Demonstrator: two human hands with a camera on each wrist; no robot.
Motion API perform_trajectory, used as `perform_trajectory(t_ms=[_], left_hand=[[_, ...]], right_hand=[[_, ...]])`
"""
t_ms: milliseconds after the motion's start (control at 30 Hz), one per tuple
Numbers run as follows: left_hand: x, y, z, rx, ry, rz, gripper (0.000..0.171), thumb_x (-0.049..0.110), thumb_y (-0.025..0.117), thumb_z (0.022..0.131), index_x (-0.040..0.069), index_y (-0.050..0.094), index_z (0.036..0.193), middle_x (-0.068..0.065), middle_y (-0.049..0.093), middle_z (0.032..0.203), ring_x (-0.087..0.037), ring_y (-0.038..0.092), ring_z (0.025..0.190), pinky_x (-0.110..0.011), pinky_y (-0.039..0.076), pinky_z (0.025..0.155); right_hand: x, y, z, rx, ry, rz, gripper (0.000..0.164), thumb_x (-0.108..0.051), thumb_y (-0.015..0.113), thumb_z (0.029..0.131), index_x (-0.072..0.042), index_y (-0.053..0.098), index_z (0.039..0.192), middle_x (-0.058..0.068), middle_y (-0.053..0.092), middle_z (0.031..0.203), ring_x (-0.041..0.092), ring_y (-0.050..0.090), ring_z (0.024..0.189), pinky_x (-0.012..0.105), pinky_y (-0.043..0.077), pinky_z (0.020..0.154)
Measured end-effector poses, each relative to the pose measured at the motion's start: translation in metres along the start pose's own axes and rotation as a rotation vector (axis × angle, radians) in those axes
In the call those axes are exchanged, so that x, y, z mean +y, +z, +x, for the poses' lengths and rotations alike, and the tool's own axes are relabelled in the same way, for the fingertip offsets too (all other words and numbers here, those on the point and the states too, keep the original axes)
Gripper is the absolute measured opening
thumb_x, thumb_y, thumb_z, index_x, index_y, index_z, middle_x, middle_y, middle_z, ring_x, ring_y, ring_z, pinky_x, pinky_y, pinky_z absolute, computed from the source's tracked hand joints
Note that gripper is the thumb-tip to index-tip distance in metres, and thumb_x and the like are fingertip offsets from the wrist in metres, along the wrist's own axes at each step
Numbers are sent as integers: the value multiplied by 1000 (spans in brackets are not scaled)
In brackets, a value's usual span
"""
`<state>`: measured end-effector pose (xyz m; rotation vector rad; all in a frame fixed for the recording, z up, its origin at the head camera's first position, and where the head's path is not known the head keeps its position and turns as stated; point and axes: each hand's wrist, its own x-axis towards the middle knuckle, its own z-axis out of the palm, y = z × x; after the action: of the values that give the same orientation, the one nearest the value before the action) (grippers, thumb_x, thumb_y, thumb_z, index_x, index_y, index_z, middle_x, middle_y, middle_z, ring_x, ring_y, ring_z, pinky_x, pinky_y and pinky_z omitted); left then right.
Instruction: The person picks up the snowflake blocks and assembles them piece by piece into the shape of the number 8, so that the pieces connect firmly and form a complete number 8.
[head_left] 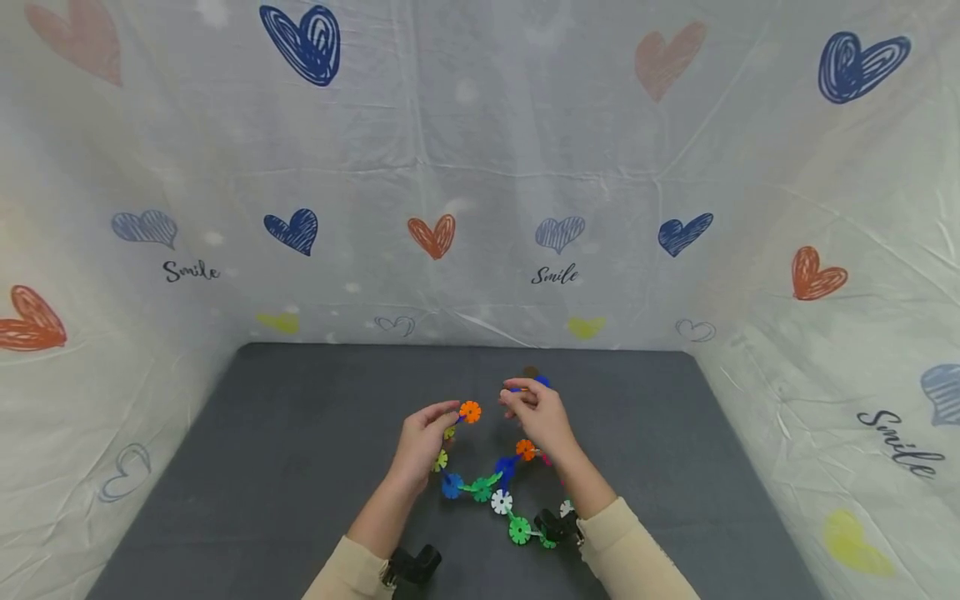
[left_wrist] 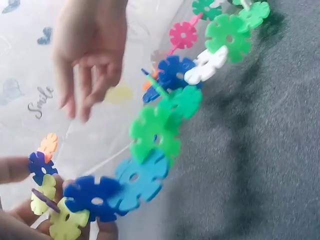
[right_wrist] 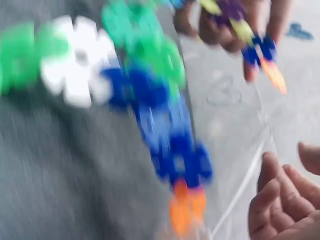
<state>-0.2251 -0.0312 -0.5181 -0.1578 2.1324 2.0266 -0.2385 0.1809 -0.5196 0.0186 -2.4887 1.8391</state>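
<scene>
A chain of interlocking snowflake discs hangs from my left hand (head_left: 422, 442), which pinches it near its end by a dark blue disc (left_wrist: 42, 167). Past the fingertips sticks an orange disc (head_left: 470, 412), the chain's tip. Yellow discs (left_wrist: 67, 220), blue discs (head_left: 452, 486) and green discs (head_left: 482, 489) follow down the chain. My right hand (head_left: 538, 412) is raised across from that tip, fingers loosely bent, with nothing between thumb and fingers in the right wrist view. Below it, another orange disc (head_left: 526, 450) belongs to the chain's other part, which my right forearm partly hides.
The dark grey table (head_left: 300, 467) lies under the chain. Just behind my right hand are a blue piece (head_left: 542, 381) and a brown piece (head_left: 531, 372), partly covered. A pale curtain (head_left: 480, 125) printed with hearts surrounds the table at the back and sides.
</scene>
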Motion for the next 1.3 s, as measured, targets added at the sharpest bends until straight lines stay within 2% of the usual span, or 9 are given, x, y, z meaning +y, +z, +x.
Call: perform_trajectory(t_ms=[167,367,500,633,767,867,967,1067,1300], left_hand=[[-5,-6,2,-27,-50,35,38,31,67,98,3,70,124,-15,63,125,-29,59,87,-43,57,78],[-11,-1,3,58,-96,-84,36,29,64,100,2,70,123,-16,57,129,-20,51,76,-41,59,77],[-13,7,1,91,-100,-149,35,28,60,103,1,68,125,-15,55,131,-18,49,74,-38,59,75],[-14,13,-1,95,-107,-201,35,28,58,104,1,66,124,-13,53,118,-17,46,69,-36,59,72],[-13,17,-4,92,-126,-221,34,29,56,105,0,64,122,-12,49,115,-17,43,68,-36,59,72],[-14,17,-3,87,-133,-211,33,28,55,105,0,64,121,-12,48,119,-18,43,68,-36,59,72],[-16,17,-2,78,-133,-193,33,26,56,105,-1,64,122,-14,50,120,-17,44,68,-37,59,73],[-17,16,-1,74,-133,-178,33,26,55,105,0,63,124,-15,51,123,-17,46,68,-39,60,75],[-18,15,-1,79,-156,-158,33,26,55,105,2,64,125,-17,51,133,-21,52,73,-36,59,73]], right_hand=[[13,-24,12,42,78,-99,32,-23,66,100,-8,67,128,18,75,105,40,69,95,35,53,72],[31,-39,28,80,124,-254,30,-21,69,97,-3,70,121,17,74,105,33,69,95,39,55,77],[38,-36,37,44,106,-390,24,-21,71,96,-6,74,114,10,75,107,28,69,99,44,56,82],[41,-28,46,-3,84,-514,22,-21,73,95,-11,75,114,8,75,107,27,69,96,43,56,79],[44,-19,56,-45,114,-728,30,-30,74,94,-19,74,121,6,73,113,26,69,92,42,56,73],[49,-13,63,-76,151,-845,37,-38,73,93,-22,71,126,6,70,120,28,68,98,45,57,76],[53,-10,67,-85,171,-889,36,-39,73,92,-22,69,124,6,68,115,28,67,98,46,56,78],[54,-8,69,-87,183,-888,31,-38,73,92,-21,69,118,4,66,104,24,65,88,43,55,73],[52,-4,65,-56,183,-771,31,-37,75,92,-14,68,111,5,67,97,23,62,82,42,53,74]])
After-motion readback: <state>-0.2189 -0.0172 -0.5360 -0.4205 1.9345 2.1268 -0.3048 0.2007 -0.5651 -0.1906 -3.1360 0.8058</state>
